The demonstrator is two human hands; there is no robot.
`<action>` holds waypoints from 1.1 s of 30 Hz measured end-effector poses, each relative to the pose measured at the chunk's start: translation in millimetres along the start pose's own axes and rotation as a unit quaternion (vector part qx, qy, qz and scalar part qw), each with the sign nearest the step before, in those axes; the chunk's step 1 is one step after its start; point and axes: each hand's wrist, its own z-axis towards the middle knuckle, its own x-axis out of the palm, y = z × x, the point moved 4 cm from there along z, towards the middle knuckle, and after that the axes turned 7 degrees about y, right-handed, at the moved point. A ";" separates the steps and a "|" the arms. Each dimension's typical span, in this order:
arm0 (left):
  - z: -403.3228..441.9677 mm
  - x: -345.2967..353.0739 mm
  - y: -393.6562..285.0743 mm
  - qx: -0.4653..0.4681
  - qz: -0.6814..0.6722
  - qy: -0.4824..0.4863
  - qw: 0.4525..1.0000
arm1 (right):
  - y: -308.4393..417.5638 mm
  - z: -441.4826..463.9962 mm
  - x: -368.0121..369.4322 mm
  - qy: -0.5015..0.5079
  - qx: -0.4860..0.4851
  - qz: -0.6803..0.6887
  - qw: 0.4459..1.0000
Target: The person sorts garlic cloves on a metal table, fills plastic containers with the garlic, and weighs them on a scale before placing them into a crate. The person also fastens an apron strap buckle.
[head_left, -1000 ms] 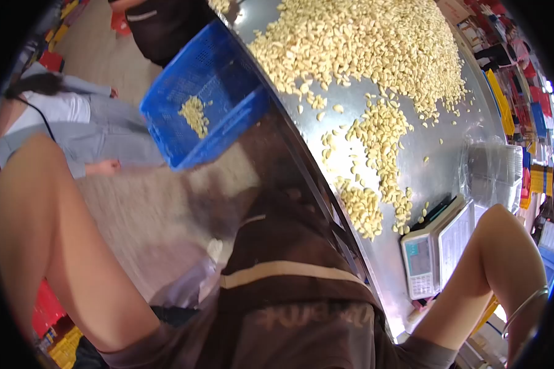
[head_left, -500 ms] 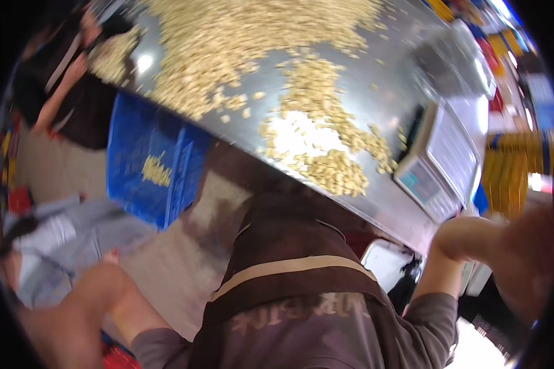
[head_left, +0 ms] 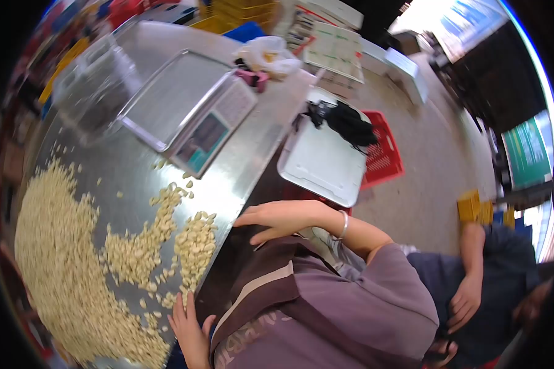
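Observation:
Small, pale, flat bean-like pieces (head_left: 194, 246) lie in a small heap at the near edge of the metal table (head_left: 114, 175). My left hand (head_left: 189, 329) is at the table's edge, fingers spread, its tips at the lower end of that heap. Reaching across from the right, my right hand (head_left: 280, 218) has a bangle at its wrist. Its fingers are stretched out by the table edge, just right of the heap, holding nothing. Another cluster of the pieces (head_left: 132, 255) lies farther in, beside a large spread pile (head_left: 61, 264).
A digital scale (head_left: 194, 117) stands on the table, with a clear plastic bag (head_left: 95, 86) beside it. A white lid (head_left: 323, 157) carrying a black item (head_left: 348, 123) rests by a red basket (head_left: 385, 150). Another person's hand (head_left: 466, 301) is at the right.
My view has swung to the right, bringing the scale and floor on that side into sight. Both my hands, raised near the camera before, are now down at the table edge.

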 end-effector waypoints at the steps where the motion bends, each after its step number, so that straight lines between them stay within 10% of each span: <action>1: 13.5 -6.3 2.1 0.008 -0.001 -0.014 1.000 | 0.1 -3.6 -0.8 -0.059 0.008 -0.034 0.998; 18: 167.1 -58.0 -91.3 0.430 0.062 0.092 0.896 | -24.9 -62.6 -3.7 -0.286 0.202 -0.069 0.934; 26: 147.3 -89.8 -148.0 0.406 0.063 0.061 0.910 | -39.6 -81.4 -1.1 -0.360 0.121 0.006 0.925; 33: 138.9 -105.4 -91.7 0.244 0.006 -0.071 0.967 | -62.1 -35.9 -62.0 -0.228 0.119 0.026 0.966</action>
